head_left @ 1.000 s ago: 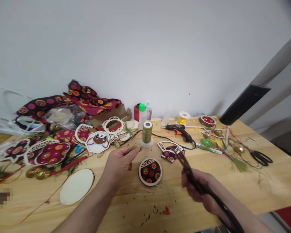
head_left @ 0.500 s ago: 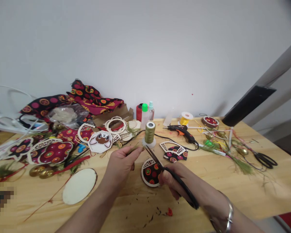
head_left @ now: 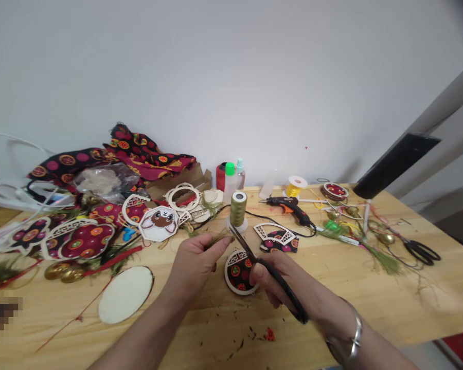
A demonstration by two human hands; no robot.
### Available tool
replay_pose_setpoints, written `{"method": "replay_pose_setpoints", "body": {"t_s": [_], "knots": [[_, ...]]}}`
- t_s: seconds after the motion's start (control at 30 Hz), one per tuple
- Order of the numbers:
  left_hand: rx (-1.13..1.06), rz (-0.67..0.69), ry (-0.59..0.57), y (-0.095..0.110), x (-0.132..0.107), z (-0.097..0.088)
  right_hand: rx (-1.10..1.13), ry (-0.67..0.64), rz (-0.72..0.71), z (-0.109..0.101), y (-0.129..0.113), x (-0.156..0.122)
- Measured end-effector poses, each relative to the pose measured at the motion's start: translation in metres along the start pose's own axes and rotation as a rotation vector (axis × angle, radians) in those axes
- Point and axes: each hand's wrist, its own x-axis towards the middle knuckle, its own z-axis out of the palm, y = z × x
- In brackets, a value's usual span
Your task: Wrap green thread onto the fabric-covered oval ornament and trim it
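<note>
Olive-green thread (head_left: 218, 238) is pinched between the thumb and fingers of my left hand (head_left: 200, 259). My right hand (head_left: 280, 280) grips black-handled scissors (head_left: 281, 282), their blades pointing away from me, close to the left fingertips. Whether the blades touch the thread I cannot tell. Under the scissors lies a round ornament (head_left: 239, 281) with a pale wooden rim and dark flowered fabric, partly covered by my right hand. Just beyond my hands an olive thread spool (head_left: 238, 210) stands upright.
Behind the spool are a green-capped bottle (head_left: 230, 182) and a glue gun (head_left: 289, 205). Patterned fabric (head_left: 139, 149) and wooden ornaments crowd the left. Another pair of scissors (head_left: 422, 252) lies right, near a green tassel (head_left: 384, 259). A white oval disc (head_left: 126, 294) rests front left.
My right hand and the scissors have shifted slightly up and left, nearer my left fingertips. My left hand keeps its pinch on the thread and has moved a little to the right.
</note>
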Motion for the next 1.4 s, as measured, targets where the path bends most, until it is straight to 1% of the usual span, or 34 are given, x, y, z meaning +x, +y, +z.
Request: {"method": "replay_pose_setpoints", "body": {"t_s": [0.1, 0.33, 0.47, 0.7, 0.93, 1.13, 1.27, 1.4], "knots": [[-0.010, 0.011, -0.002, 0.002, -0.001, 0.001, -0.001, 0.008, 0.010, -0.002, 0.000, 0.002], [-0.009, 0.006, 0.004, 0.001, 0.000, 0.002, 0.054, -0.069, 0.012, -0.005, 0.005, 0.005], [-0.018, 0.003, -0.004, 0.002, -0.001, 0.002, 0.067, -0.056, -0.013, -0.005, 0.006, 0.005], [-0.030, -0.001, 0.009, 0.003, 0.000, 0.003, 0.120, -0.043, 0.005, -0.002, 0.008, 0.005], [-0.030, 0.005, -0.014, 0.000, 0.000, 0.002, 0.162, -0.044, 0.010, 0.002, 0.011, 0.005], [-0.026, 0.007, -0.015, -0.001, 0.000, 0.002, 0.212, -0.067, -0.022, 0.000, 0.009, 0.004], [-0.012, 0.012, -0.010, -0.002, 0.000, 0.001, 0.200, -0.071, -0.039, -0.001, 0.009, 0.004], [-0.021, 0.011, -0.012, 0.000, 0.000, 0.001, 0.173, -0.041, -0.031, 0.000, 0.009, 0.003]]}}
